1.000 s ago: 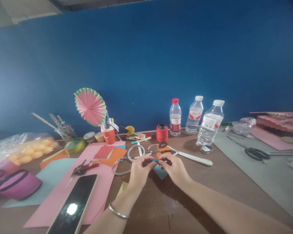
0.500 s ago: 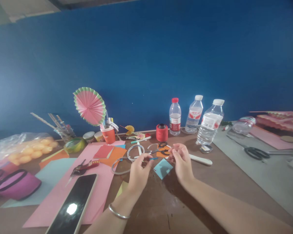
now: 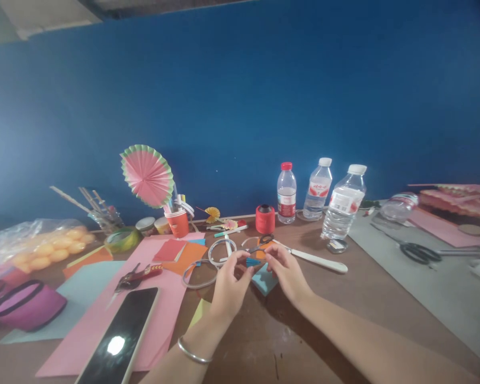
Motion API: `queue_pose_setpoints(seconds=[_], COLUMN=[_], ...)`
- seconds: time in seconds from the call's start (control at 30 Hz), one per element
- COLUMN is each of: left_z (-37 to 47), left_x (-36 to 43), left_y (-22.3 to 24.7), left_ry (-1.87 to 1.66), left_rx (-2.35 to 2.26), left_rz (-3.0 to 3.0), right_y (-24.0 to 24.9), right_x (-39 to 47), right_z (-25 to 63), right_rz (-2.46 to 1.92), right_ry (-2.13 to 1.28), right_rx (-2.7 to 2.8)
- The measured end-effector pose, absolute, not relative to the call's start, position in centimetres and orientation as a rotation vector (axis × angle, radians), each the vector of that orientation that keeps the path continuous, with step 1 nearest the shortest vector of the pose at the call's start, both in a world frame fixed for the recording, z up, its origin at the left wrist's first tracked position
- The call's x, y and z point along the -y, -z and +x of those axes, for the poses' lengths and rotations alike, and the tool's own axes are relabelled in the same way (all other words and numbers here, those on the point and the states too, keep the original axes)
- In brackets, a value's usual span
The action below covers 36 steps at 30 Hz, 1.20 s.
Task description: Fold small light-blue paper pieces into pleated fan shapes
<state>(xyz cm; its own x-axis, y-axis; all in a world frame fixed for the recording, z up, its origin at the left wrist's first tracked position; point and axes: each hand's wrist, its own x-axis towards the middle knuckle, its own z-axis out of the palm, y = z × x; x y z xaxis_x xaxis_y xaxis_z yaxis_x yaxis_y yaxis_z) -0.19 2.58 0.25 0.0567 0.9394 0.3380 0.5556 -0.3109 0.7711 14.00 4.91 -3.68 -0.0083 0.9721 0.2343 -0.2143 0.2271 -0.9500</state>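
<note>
My left hand (image 3: pixel 232 280) is closed in a pinch on a small blue folded paper (image 3: pixel 253 262), which looks pleated at its end. My right hand (image 3: pixel 288 274) has its thumb and fingers pinched close beside it; whatever they hold is too small to make out. Under my hands, a light-blue paper square (image 3: pixel 264 282) lies on the table, partly covered by my right fingers. Scissors with black handles (image 3: pixel 266 240) rest just beyond my hands. A white-handled tool (image 3: pixel 324 262) lies to the right of them, its kind unclear.
A red spool of thread (image 3: pixel 265 218) stands behind the scissors, near several water bottles (image 3: pixel 287 202). Left are a phone (image 3: pixel 122 336), pink paper (image 3: pixel 164 320), cable loops (image 3: pixel 200 274) and a red cup (image 3: pixel 178 223) holding a paper fan (image 3: pixel 147 176). More scissors (image 3: pixel 420 252) lie on a grey mat (image 3: pixel 388 272).
My right hand has moved left, closer to my left hand, and now covers part of the blue square. The blue folded paper has turned, showing more of its pleated end.
</note>
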Motion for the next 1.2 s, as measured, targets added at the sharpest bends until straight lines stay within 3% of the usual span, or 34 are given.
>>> queue_pose_setpoints(seconds=[0.3,0.7,1.0,1.2], left_z=[0.0,-0.8,-0.5,-0.4], left_x=[-2.6,-3.2,-3.0,-2.8], left_y=[-0.3,0.3,0.4,0.1], left_ry=[-1.103,-1.591,-1.506,-1.471], left_rx=[-1.448,-1.512,-1.457,-1.431], left_rz=[1.902,1.762,1.747,1.772], right_y=[3.7,4.3,4.4,4.5], right_x=[-4.9,-6.1,-6.2,-6.4], right_z=[14.0,14.5,14.5,14.5], right_rz=[-0.996,-0.847,-1.216,-1.25], right_ry=[-1.077,-1.064,-0.926,-0.823], right_rx=[1.472,0.72,1.508,1.562])
